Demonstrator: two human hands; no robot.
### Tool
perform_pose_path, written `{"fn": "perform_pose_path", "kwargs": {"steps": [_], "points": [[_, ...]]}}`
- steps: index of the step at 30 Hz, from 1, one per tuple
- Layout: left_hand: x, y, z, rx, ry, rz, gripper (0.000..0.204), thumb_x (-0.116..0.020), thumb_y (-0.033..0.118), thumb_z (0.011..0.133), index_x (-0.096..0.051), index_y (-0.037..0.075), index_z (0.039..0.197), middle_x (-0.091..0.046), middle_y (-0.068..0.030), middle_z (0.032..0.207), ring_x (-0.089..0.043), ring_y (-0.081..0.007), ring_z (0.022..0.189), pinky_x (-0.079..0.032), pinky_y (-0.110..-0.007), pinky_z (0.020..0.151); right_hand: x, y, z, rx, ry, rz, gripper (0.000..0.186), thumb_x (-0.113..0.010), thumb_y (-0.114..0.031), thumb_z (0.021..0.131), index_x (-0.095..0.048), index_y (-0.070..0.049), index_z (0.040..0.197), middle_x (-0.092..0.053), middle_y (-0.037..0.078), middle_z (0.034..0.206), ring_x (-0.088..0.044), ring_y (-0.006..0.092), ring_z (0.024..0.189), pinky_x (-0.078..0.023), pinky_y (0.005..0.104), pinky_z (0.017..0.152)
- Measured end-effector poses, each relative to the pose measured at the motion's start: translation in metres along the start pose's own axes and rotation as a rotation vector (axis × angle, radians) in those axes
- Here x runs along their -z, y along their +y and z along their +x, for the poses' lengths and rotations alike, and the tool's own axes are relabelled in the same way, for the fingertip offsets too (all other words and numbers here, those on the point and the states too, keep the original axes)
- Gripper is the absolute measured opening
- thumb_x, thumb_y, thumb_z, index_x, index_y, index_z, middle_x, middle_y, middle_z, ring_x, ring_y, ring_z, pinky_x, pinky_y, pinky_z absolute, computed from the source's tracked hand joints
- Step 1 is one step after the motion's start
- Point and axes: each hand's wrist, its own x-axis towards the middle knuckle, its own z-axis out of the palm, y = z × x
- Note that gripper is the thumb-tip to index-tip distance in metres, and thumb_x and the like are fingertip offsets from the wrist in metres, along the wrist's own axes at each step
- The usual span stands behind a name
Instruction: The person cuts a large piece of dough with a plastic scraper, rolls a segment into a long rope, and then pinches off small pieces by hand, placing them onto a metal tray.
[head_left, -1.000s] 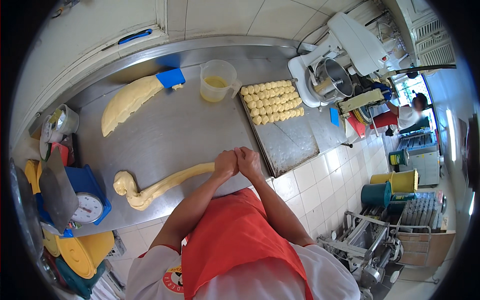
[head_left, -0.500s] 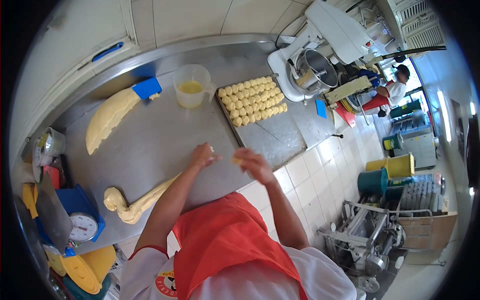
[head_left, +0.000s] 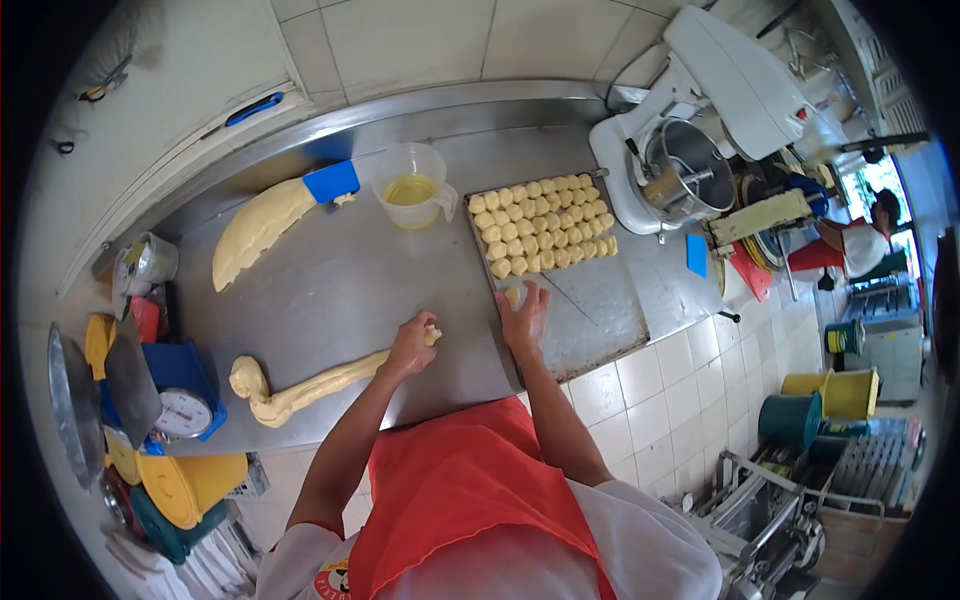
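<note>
My left hand [head_left: 411, 347] is closed around the end of a long dough rope [head_left: 330, 380], with a small stub poking out past the fingers. The rope runs left along the steel table to a thick, curled end. At the near left corner of a baking tray [head_left: 610, 310], my right hand [head_left: 525, 322] pinches a small dough piece [head_left: 513, 297]. Rows of round dough balls [head_left: 545, 225] fill the far part of that tray. A big dough slab [head_left: 260, 230] lies at the far left, a blue scraper [head_left: 331, 181] against its end.
A clear jug [head_left: 412, 190] with yellow liquid stands behind the rope. At left are a blue scale [head_left: 185, 400] and metal containers [head_left: 150, 260]. A white stand mixer [head_left: 670, 150] rises beyond the tray, near another blue scraper [head_left: 696, 254]. Another person [head_left: 865, 245] works at far right.
My right hand has moved to the tray's edge with the dough piece. My left hand stays on the rope's end, which now shows past the fingers. The whole view has shifted.
</note>
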Motion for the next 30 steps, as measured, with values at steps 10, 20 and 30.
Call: {"fn": "perform_pose_path", "kwargs": {"steps": [10,20,30], "points": [[0.007,-0.004,-0.012,-0.174,-0.029,-0.015,0.057,-0.074,0.008,0.071,-0.058,0.006,0.126,-0.068,-0.0229,0.106,-0.066,-0.0384,0.098,-0.054,-0.043,0.088,-0.042,-0.030,-0.078,-0.154,-0.830,0.675,0.022,-0.065,-0.015,0.092,-0.072,-0.001,0.108,-0.070,0.004,0.087,-0.063,0.0127,0.068,-0.052,0.0322,0.061],[-0.002,0.019,-0.024,0.043,-0.159,0.391,0.027,-0.064,0.020,0.083,-0.073,0.003,0.102,-0.071,-0.0234,0.105,-0.068,-0.0396,0.100,-0.055,-0.046,0.088,-0.025,-0.083,-0.095,0.002,-0.359,0.022,0.033,-0.060,-0.029,0.095,-0.070,0.002,0.088,-0.065,0.025,0.074,-0.066,0.0412,0.071,-0.051,0.0471,0.068],[-0.016,0.010,0.013,0.285,-0.207,0.273,0.038,-0.075,0.029,0.075,-0.074,0.004,0.103,-0.071,-0.0219,0.108,-0.068,-0.0345,0.107,-0.055,-0.044,0.090,0.036,0.028,-0.066,-0.502,-0.570,0.810,0.021,-0.061,-0.019,0.090,-0.072,-0.002,0.093,-0.066,0.006,0.078,-0.057,0.0135,0.058,-0.048,0.0272,0.055]]}}
